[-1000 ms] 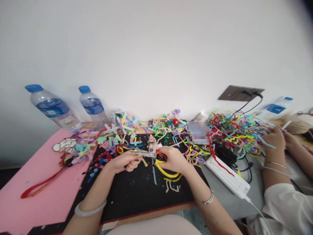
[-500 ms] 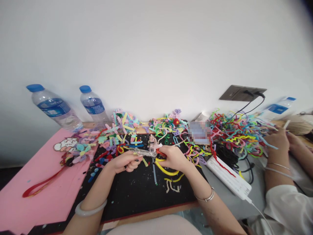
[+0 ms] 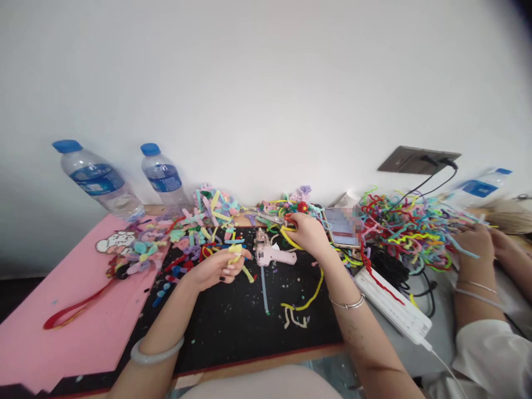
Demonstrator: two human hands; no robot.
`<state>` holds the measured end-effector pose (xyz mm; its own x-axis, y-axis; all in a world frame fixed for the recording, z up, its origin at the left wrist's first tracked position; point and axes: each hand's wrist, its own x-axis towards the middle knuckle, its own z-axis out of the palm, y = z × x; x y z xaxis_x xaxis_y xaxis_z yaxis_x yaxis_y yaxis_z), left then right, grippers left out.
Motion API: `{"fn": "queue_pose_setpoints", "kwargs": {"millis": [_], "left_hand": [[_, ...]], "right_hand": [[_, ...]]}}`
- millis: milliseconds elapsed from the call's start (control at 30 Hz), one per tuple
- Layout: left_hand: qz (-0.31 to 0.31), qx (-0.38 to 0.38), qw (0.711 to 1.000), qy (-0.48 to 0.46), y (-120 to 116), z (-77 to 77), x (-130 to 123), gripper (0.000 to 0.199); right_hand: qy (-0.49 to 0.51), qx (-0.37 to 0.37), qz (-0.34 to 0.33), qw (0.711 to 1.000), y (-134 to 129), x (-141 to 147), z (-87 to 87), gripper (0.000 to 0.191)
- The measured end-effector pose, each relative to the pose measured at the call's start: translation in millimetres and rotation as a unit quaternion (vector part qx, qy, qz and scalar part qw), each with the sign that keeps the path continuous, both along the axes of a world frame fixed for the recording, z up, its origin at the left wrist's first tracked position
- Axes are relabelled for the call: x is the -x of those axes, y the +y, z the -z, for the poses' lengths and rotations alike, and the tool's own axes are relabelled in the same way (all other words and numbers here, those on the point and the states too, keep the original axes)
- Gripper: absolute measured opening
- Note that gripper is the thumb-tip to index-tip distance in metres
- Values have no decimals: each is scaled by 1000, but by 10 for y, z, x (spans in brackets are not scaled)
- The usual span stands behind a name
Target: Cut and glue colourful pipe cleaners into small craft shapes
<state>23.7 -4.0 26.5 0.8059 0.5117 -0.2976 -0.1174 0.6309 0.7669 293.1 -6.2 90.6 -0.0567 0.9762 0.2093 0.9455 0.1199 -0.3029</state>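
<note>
My left hand [image 3: 222, 269] is closed, pinching a small yellow fuzzy pipe cleaner piece [image 3: 235, 251] between thumb and fingers. Further back and to the right, my right hand [image 3: 310, 235] is closed around the handles of scissors [image 3: 270, 216], whose blades point left over the pipe cleaner pile. A yellow pipe cleaner [image 3: 292, 240] curves by my right fingers; I cannot tell whether they hold it. Between my hands lies a pale pink glue gun [image 3: 278, 256] on the black mat [image 3: 233, 327]. A pale blue strip [image 3: 265, 291] lies just in front of it.
Piles of colourful pipe cleaners [image 3: 411, 219] line the wall. Two water bottles [image 3: 160, 177] stand at the left, beyond a pink sheet [image 3: 83, 310]. A phone [image 3: 343, 227] and a white power strip [image 3: 394, 305] are on the right. A co-worker's hands [image 3: 474, 244] work at far right.
My right hand has moved back and right with the scissors, away from my left hand, uncovering the glue gun. My left hand stays near its place, with the yellow piece now plainly visible.
</note>
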Motion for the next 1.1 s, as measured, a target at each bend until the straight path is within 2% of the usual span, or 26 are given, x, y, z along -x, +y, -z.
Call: {"fn": "queue_pose_setpoints", "kwargs": {"millis": [100,200,300,400,467,533,633,733,933,1100], "left_hand": [[-24,6,999,-24,2,0,-3,28],[-57,0,998,-8,-4,-9,-21,30],[-122,-43,991,29,-19,-35,-72,30],[-189,-96,975,66,-41,-60,-155,30],[-224,-140,960,93,-63,-68,-220,30],[-249,-176,945,118,-95,-71,-287,29],[-250,-185,943,120,-156,-75,-369,23],[-243,-178,947,108,-209,-86,-412,18],[-230,-144,952,141,-226,-93,-407,20],[-224,-117,958,139,-194,-88,-387,22]], "right_hand": [[27,-6,30,999,104,-86,45,24],[52,-12,57,997,137,-126,98,20],[84,-10,83,993,90,-100,152,15],[164,10,83,983,-39,24,232,23],[322,45,57,944,-158,167,300,26],[428,89,41,899,-278,342,364,27],[498,116,23,859,-411,594,422,25],[529,108,10,842,-456,736,431,18],[572,99,25,814,-419,695,403,19],[583,118,19,804,-408,627,357,22]]}}
